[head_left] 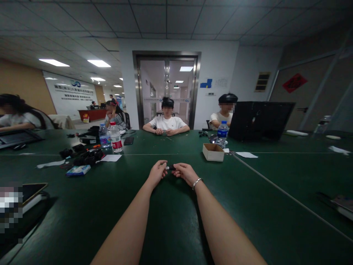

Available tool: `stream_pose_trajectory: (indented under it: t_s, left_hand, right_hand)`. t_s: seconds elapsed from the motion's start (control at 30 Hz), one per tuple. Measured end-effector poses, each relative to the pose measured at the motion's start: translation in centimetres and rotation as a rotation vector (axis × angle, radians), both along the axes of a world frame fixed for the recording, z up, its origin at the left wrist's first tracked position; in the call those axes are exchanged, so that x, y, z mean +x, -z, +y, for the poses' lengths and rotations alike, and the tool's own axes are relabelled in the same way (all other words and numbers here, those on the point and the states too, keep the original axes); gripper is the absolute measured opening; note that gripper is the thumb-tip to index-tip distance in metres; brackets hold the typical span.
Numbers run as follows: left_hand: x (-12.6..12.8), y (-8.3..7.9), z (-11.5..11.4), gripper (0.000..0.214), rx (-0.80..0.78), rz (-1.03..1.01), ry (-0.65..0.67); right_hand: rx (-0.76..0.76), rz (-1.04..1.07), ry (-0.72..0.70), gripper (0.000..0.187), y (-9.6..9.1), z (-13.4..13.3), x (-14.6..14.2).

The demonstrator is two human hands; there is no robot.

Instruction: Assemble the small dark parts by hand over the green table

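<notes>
Both my arms reach out over the dark green table [176, 221]. My left hand [157, 172] and my right hand [184, 172] meet at the table's middle, fingers curled. Between them they pinch a small dark object with a silvery end [170, 168]; I cannot make out what it is. A metal bracelet sits on my right wrist [196, 183]. The hands hover just above the tabletop.
A small open cardboard box [213, 152] stands beyond my hands to the right, with a water bottle [222, 134] and a black laptop [259, 120] behind. Two bottles [116, 137], dark gear and papers lie at left. People sit across the table and at far left.
</notes>
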State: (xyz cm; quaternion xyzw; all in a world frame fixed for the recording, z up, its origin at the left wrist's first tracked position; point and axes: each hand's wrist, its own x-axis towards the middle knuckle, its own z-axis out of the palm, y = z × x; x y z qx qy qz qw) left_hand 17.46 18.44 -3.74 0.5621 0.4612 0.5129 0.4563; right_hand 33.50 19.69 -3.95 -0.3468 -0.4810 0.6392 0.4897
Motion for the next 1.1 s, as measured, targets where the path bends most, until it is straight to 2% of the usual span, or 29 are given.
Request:
stream_pose_trajectory:
  t_s: [0.13, 0.27, 0.63, 0.83, 0.97, 1.1]
  left_hand:
    - [0.07, -0.07, -0.09, 0.035, 0.004, 0.024, -0.005]
    - [0.09, 0.02, -0.15, 0.033, 0.032, 0.043, 0.049]
    - [0.06, -0.01, -0.22, 0.034, 0.015, 0.044, 0.028]
    - [0.06, 0.66, 0.33, 0.035, 0.044, 0.072, 0.054]
    - [0.14, 0.51, 0.24, 0.034, 0.066, 0.078, 0.018]
    - [0.12, 0.38, 0.16, 0.033, 0.039, 0.088, 0.061]
  right_hand:
    - [0.013, -0.004, 0.002, 0.018, -0.13, -0.11, 0.00]
    - [0.006, -0.012, -0.008, 0.017, 0.00, -0.04, 0.00]
    - [-0.014, 0.028, -0.004, 0.011, -0.28, -0.22, 0.00]
    - [-0.013, 0.025, 0.011, 0.012, -0.07, -0.06, -0.08]
    - [-0.018, 0.027, 0.013, 0.012, -0.12, -0.07, -0.09]
    - [-0.016, 0.041, 0.007, 0.014, 0.02, 0.04, -0.02]
